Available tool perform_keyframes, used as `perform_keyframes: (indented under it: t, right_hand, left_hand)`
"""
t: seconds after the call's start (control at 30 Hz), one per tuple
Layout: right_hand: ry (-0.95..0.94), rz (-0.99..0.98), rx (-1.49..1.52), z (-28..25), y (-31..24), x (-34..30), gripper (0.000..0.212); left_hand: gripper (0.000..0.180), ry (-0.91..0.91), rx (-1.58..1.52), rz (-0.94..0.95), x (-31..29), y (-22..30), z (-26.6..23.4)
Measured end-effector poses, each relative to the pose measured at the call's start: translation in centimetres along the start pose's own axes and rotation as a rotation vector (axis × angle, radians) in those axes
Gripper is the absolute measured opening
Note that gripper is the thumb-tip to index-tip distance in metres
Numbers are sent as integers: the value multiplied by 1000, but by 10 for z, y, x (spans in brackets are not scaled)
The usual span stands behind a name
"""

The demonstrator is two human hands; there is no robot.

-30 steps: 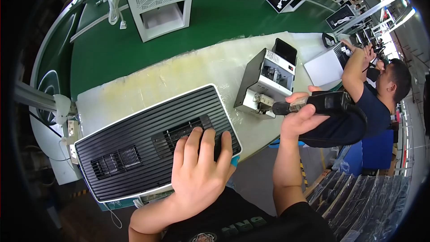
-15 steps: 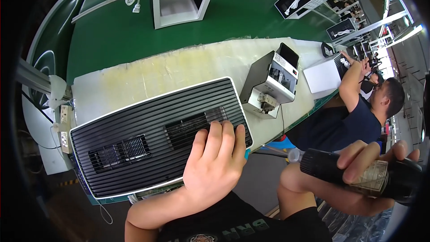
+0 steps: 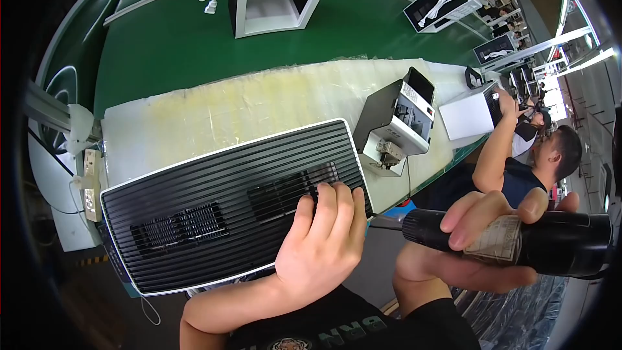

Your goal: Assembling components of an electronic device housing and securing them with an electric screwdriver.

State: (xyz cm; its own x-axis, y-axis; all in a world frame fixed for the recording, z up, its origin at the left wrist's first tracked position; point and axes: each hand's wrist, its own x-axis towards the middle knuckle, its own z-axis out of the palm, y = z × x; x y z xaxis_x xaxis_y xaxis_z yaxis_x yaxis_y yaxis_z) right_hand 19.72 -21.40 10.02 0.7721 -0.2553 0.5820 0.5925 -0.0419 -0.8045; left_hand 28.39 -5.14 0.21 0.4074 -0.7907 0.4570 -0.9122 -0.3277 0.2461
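A long appliance with black slats and a white rim [image 3: 240, 181] lies at a slant on the near edge of the bench. My left hand [image 3: 324, 240] rests on its right end, fingers apart and bent over the slats beside a dark vent opening. My right hand [image 3: 476, 277] grips a black electric screwdriver [image 3: 557, 243] held level. The shaft points left, and its tip reaches the appliance's right edge. Whether it sits in a screw there, I cannot tell.
Right of the appliance stands a small black and silver machine, apparently a screw feeder [image 3: 398, 123]. A white housing with a patterned grille [image 3: 272, 19] stands on the green bench [image 3: 168, 45]. A co-worker [image 3: 499, 168] handles a white unit [image 3: 466, 116] at the right.
The screwdriver has moved left, bringing its tip to the appliance's right edge. My left hand stays on the slats. The co-worker's arm has shifted.
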Motion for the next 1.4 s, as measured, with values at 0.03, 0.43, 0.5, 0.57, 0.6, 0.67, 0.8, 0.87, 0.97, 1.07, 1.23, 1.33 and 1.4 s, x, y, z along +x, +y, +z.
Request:
perform_keyframes:
  t: [0.03, 0.43, 0.5, 0.57, 0.6, 0.67, 0.8, 0.87, 0.97, 1.07, 1.23, 1.33, 1.4]
  right_hand:
    - [52, -35, -26, -2, 2, 1, 62]
    - [631, -444, -595, -34, 43, -4, 55]
    - [631, -350, -847, -73, 68, -25, 54]
    - [636, -377, -917, -93, 94, -37, 56]
    - [624, -450, -985, -97, 105, -38, 58]
    - [583, -446, -987, -103, 116, -44, 62]
    - [592, -368, -926, -97, 127, -47, 60]
    - [674, -236, -826, -72, 110, -45, 62]
    - [639, -91, -603, -46, 73, -50, 65]
    - [390, -238, 52, 4, 25, -23, 67]
    - [-290, 284, 223, 50, -35, 34, 55]
    - [-519, 508, 302, 85, -33, 58, 49]
    - [-162, -162, 116, 126, 16, 41, 61]
  left_hand:
    - [34, -3, 0, 6, 0, 0, 1]
    - [41, 34, 60, -69, 12, 4, 1]
    - [46, 40, 63, -81, 24, 5, 6]
    - [49, 51, 82, -97, 33, 3, 10]
    - [48, 25, 67, -106, 35, 3, 8]
    - [41, -17, 65, -62, 27, -2, -2]
    - [45, -212, 167, -252, -10, -9, -57]
    - [53, -200, 167, -343, -35, -21, -73]
    - [49, -176, 134, -381, -57, -39, -87]
    - [48, -106, 100, -384, -69, -43, -82]
    - [43, 94, 153, -415, -90, -48, -67]
    - [45, 156, 146, -422, -94, -51, -62]
    - [45, 167, 116, -395, -90, -51, -63]
